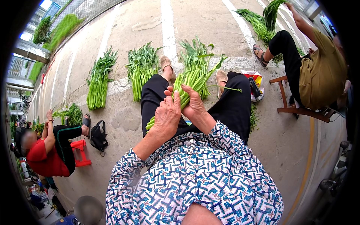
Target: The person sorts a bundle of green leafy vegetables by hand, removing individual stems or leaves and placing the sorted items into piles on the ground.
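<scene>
Over my lap I hold a bunch of water spinach (pixel 185 81), long pale-green stems with leafy tips pointing away from me. The fingers of my left hand (pixel 167 114) close on it from the left, with cut stem ends (pixel 150 123) showing below that wrist. On the right side my right hand (pixel 194 105) cups the same stems, its thumb on top. One thin stem (pixel 225 87) sticks out sideways to the right. Past the bunch, between my shoes, lies a leafy pile (pixel 195 52) of the same greens, partly covered by it.
Two more piles of greens (pixel 143 71) (pixel 101 81) lie to the left on the concrete. A red-and-yellow bag (pixel 257 78) with a black object (pixel 255 89) sits by my right knee. Seated people handle greens on both sides, near a wooden chair (pixel 287 98), red stool (pixel 80 152) and black backpack (pixel 99 137).
</scene>
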`<state>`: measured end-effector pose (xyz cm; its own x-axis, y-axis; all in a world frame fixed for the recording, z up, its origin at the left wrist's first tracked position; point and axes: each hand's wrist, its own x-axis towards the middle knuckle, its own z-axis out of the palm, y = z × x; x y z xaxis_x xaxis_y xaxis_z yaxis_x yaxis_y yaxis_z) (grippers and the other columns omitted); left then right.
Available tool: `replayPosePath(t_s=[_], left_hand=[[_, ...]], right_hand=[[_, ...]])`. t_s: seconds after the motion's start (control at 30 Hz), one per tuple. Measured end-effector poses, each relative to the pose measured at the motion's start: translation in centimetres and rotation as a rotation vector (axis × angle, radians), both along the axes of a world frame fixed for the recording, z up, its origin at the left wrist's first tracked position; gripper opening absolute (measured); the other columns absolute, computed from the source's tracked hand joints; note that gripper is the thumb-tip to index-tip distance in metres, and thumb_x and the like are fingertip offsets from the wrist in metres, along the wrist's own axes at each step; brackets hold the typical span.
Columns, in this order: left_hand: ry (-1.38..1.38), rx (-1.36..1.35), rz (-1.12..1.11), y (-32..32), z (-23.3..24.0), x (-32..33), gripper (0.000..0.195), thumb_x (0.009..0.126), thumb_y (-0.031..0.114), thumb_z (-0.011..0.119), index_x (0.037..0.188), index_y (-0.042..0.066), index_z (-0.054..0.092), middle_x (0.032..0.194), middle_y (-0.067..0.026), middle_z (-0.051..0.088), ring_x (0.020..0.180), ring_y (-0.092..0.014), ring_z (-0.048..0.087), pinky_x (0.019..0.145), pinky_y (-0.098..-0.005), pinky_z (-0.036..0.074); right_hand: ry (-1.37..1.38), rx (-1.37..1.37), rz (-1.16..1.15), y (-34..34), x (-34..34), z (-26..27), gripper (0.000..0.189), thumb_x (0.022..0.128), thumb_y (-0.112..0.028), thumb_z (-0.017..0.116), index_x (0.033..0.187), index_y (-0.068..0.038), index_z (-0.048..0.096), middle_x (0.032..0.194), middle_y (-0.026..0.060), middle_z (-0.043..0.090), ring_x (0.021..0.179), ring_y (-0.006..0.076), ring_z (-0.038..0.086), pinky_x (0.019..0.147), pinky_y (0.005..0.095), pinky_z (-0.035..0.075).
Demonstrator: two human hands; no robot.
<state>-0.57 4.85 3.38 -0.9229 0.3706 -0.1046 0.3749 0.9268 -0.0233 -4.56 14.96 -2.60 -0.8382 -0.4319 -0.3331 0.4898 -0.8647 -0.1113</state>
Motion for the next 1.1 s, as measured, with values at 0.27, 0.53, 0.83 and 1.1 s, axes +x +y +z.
replayPosePath(t_s=[0.27, 0.53, 0.83, 1.1], left_hand=[[-0.291, 1.062, -0.032, -2.6, 1.8, 0.0, 0.094, 0.071, 0.015, 0.071, 0.137, -0.001, 0.007, 0.127, -0.021, 0.038, 0.115, -0.029, 0.044, 0.096, -0.0361, 0.036], [-0.824, 1.991, 0.643, -5.8, -2.4, -2.6, 0.046, 0.091, 0.042, 0.042, 0.112, 0.002, 0.048, 0.105, -0.0115, 0.058, 0.098, -0.02, 0.056, 0.086, -0.0342, 0.044], [-1.183, 2.602, 0.635, -1.6, -2.4, -1.3, 0.044, 0.091, 0.037, 0.042, 0.114, 0.0, 0.048, 0.11, -0.0158, 0.055, 0.102, -0.025, 0.053, 0.091, -0.0378, 0.042], [-0.89, 2.27, 0.555, -2.0, -1.2, 0.4, 0.024, 0.089, 0.015, 0.047, 0.105, -0.001, 0.055, 0.1, -0.0105, 0.06, 0.093, -0.018, 0.057, 0.086, -0.0311, 0.045]], right_hand=[[0.24, 0.045, 0.042, 2.2, -2.1, 1.2, 0.015, 0.083, -0.015, 0.053, 0.085, 0.0, 0.057, 0.076, 0.0093, 0.058, 0.076, 0.021, 0.058, 0.078, 0.0322, 0.048], [0.292, -0.133, -0.075, 4.1, -4.7, 3.2, 0.042, 0.077, -0.009, 0.057, 0.115, 0.001, 0.041, 0.088, 0.005, 0.05, 0.08, 0.0173, 0.05, 0.081, 0.0348, 0.04], [0.412, -0.26, -0.129, 4.9, -3.6, 2.1, 0.041, 0.079, -0.013, 0.055, 0.116, -0.002, 0.042, 0.091, 0.0057, 0.05, 0.082, 0.0181, 0.05, 0.082, 0.0365, 0.041], [0.418, -0.166, -0.137, 5.4, -3.2, 2.0, 0.041, 0.08, -0.015, 0.053, 0.117, -0.002, 0.042, 0.091, 0.0059, 0.05, 0.082, 0.0183, 0.05, 0.084, 0.0384, 0.041]])
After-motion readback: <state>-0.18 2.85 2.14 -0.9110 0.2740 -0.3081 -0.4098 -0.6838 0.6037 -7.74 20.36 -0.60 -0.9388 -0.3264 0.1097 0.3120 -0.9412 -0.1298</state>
